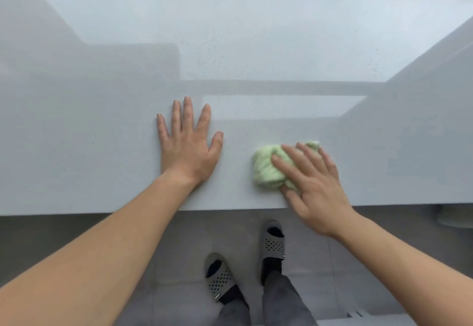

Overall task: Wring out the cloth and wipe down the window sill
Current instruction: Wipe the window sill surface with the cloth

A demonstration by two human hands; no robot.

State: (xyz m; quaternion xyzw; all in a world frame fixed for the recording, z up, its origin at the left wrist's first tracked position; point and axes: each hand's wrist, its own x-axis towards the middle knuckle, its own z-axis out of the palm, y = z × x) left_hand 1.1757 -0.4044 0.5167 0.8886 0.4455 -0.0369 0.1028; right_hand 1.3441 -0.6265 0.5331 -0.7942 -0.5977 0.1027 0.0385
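Pale green cloth (266,166), soft and nubbly like terry, lies crumpled into a rounded, creased wad on the glossy pale grey window sill (102,120), close to the sill's near edge and right of centre. Its long axis runs diagonally from near left to far right, with a small folded tip poking out at the far right end; the middle is hidden under fingers. The right hand (314,187) lies on top of the wad, fingers straight and slightly fanned, pressing down, the thumb lying along the cloth's near side. It looks slightly blurred. The left hand (189,146) lies palm down on the bare sill to the left, well apart from the cloth, fingers spread wide and pointing far. The sill is smooth and hard, with a straight near edge, and mirrors light and dark bands. Below it, matte grey floor tiles (179,248) carry two grey perforated slippers (273,243) under grey trouser legs (281,300).
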